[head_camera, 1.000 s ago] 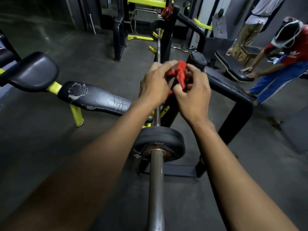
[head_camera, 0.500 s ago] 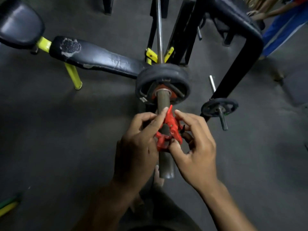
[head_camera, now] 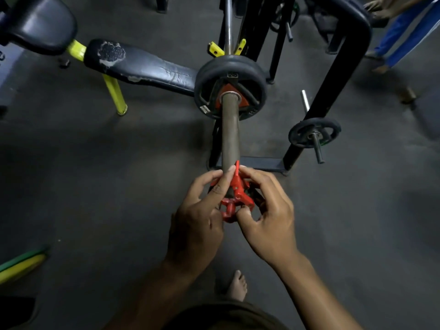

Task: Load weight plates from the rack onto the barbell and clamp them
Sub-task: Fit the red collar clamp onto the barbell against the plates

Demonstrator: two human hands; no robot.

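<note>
We find both hands, left hand (head_camera: 197, 217) and right hand (head_camera: 269, 215), gripping the red clamp (head_camera: 234, 198) at the bar (head_camera: 230, 136) end, well short of the plate (head_camera: 229, 88); locked there, we judge the plate could slide.

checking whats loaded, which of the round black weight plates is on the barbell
The big thick black plate, on the barbell sleeve. The smaller thin spoked plate hangs on a rack peg to the right.

Obscured: barbell end
Sleeve tip (head_camera: 230, 139) hidden behind red clamp (head_camera: 235, 198) and both hands; top edge crops bar.
</note>
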